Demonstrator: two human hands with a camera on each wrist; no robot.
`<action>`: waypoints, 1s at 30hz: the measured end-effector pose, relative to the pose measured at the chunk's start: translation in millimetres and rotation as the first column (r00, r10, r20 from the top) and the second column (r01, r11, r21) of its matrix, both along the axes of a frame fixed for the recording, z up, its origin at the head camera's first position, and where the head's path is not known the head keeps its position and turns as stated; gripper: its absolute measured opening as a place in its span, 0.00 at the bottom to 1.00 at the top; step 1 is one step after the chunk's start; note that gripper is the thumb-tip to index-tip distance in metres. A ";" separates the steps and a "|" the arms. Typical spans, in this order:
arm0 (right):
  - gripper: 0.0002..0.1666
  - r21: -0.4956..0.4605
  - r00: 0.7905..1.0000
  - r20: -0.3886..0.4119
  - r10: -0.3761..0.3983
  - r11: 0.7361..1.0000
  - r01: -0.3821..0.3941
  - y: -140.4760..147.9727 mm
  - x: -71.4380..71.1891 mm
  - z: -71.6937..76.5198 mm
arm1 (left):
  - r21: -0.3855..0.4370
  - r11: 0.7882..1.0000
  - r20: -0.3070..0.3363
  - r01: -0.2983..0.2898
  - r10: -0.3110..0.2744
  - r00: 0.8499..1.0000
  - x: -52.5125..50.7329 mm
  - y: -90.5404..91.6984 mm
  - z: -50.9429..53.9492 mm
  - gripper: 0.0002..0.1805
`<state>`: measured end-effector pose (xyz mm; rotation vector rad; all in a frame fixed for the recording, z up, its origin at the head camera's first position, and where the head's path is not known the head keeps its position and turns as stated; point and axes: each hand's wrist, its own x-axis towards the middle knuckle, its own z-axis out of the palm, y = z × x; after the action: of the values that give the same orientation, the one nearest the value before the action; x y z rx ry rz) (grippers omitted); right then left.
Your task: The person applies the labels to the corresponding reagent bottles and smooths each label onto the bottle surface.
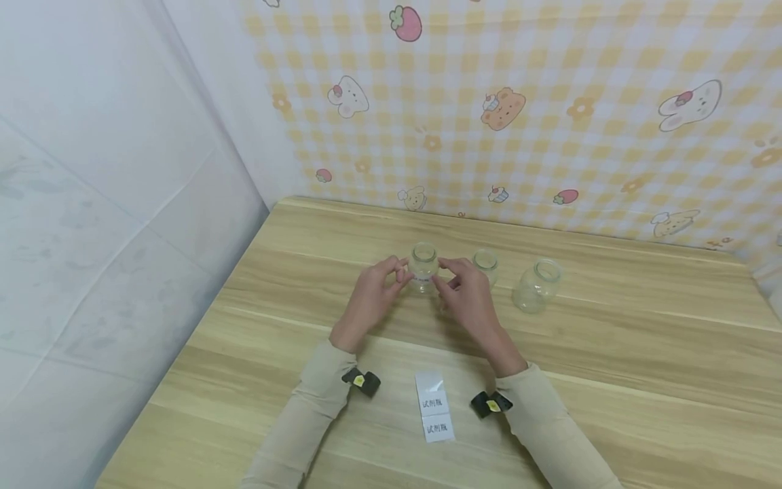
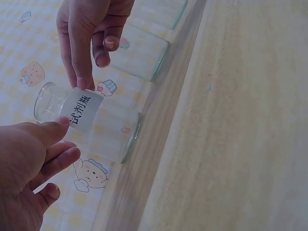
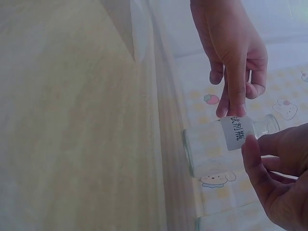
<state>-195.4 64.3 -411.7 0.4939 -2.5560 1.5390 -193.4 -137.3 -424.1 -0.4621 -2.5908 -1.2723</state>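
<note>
A clear glass jar stands upright on the table between the two hands, with a white printed label on its front, near the neck. The left hand has its thumb on one edge of the label and its fingers at the jar's side. On the other side the right hand holds the jar, its thumb pressed at the label's other edge. Both hands hold the jar between thumb and fingers. In the right wrist view the label lies flat against the glass.
Two more clear jars stand to the right, one jar partly behind the right hand and another jar farther right. A strip of labels lies on the table between the forearms. A patterned cloth hangs behind.
</note>
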 end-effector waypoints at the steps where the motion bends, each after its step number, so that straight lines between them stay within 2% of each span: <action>1: 0.22 0.002 1.000 -0.002 -0.001 1.000 0.001 -0.1 -0.2 -0.4 | -0.001 1.000 -0.002 0.002 -0.002 1.000 0.0 -0.2 -0.3 0.15; 11: 0.24 0.008 1.000 -0.003 -0.004 1.000 0.004 -1.8 -0.4 -4.5 | 0.003 1.000 -0.037 0.004 -0.003 0.999 0.4 1.7 -1.5 0.14; 21: 0.26 -0.009 1.000 -0.008 -0.023 1.000 0.022 -3.2 -0.9 -6.3 | -0.044 0.998 -0.101 -0.052 0.048 0.994 2.2 9.2 -1.2 0.18; 30: 0.26 -0.041 1.000 0.008 -0.028 0.999 0.029 -4.2 0.7 -6.8 | -0.054 0.996 -0.093 -0.070 0.065 0.994 3.7 8.1 -2.4 0.15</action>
<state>-194.7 60.1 -418.5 0.4463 -2.5194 1.5835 -189.8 -129.2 -426.5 -0.4285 -2.5500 -1.1312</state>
